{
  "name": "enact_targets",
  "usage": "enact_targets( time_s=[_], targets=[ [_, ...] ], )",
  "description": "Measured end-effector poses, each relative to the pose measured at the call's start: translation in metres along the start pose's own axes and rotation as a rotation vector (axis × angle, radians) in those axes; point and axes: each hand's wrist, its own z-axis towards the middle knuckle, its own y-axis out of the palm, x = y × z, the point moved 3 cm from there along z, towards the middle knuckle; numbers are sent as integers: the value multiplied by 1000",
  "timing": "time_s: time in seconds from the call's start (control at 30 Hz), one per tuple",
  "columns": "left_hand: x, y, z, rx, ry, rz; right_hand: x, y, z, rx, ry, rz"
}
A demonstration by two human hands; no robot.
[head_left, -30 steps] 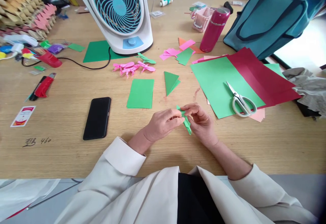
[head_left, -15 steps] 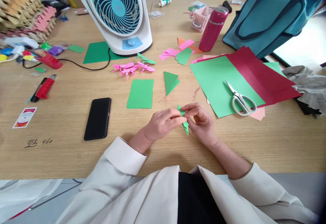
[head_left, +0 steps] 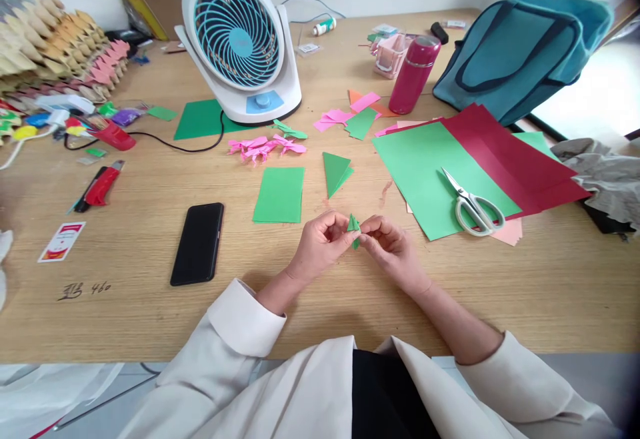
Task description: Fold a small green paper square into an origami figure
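Between my fingertips, above the wooden table [head_left: 280, 322], is a small folded green paper piece [head_left: 354, 224]. My left hand [head_left: 320, 247] pinches it from the left, and my right hand [head_left: 393, 250] pinches it from the right. Fingers cover part of its folds. Just beyond my hands lie a folded green paper triangle [head_left: 336, 172] and a stack of green paper rectangles [head_left: 279, 195]. Farther back sit several folded pink paper figures [head_left: 260, 148] with green folded figures [head_left: 290, 130] beside them.
White-handled scissors [head_left: 475, 207] rest on a large green sheet [head_left: 420, 172] at right, over dark red sheets [head_left: 505, 159]. A phone [head_left: 197, 244] lies at left. Behind stand a fan [head_left: 243, 46], a magenta flask [head_left: 414, 76] and a teal bag [head_left: 520, 59]. A red cutter [head_left: 103, 184] lies far left.
The green paper piece has been turned between my fingers, and its long lower end no longer points down toward me. Both hands still pinch it. The camera view has shifted slightly.
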Motion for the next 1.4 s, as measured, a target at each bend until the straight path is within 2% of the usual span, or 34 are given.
enact_targets(
  time_s=[0.1,0.23,0.6,0.83,1.07,1.23,1.4],
  targets=[
    [-10,3,3,-40,-160,-150,4,1,1,1,117,89],
    [-17,5,3,-74,-248,-247,7,1,1,48,169,75],
    [-23,8,1,-60,-273,-280,2,4,-3,43,105,-133],
    [-30,8,-1,-89,-344,-329,4,6,-1,34,54,-151],
    [-25,10,-1,-136,-357,-426,9,5,-2,92,97,-129],
    [-28,8,-1,-82,-297,-317,5,6,-4,57,65,-229],
    [-28,7,-1,-90,-282,-230,8,6,-6,48,75,-282]
  ],
)
